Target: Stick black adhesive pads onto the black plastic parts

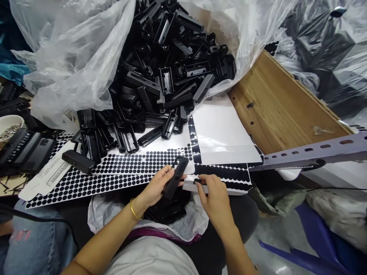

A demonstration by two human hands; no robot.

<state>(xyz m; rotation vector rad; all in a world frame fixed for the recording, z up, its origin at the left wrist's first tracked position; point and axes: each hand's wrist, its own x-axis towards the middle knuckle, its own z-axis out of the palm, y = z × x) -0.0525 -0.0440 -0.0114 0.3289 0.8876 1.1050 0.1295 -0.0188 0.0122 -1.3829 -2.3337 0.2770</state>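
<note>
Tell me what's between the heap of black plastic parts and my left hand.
A white sheet with black dots lies between the heap and your left hand, in the head view.

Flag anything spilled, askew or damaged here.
Black parts look spilled: they lie jumbled at all angles, spreading from the open plastic bag onto the dotted sheets. No obvious damage.

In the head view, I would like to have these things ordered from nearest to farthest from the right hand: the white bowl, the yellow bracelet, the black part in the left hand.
1. Black part: just left of the right hand, held in the left hand.
2. Yellow bracelet: farther left, on the left wrist.
3. White bowl: at the picture's left edge.
</note>
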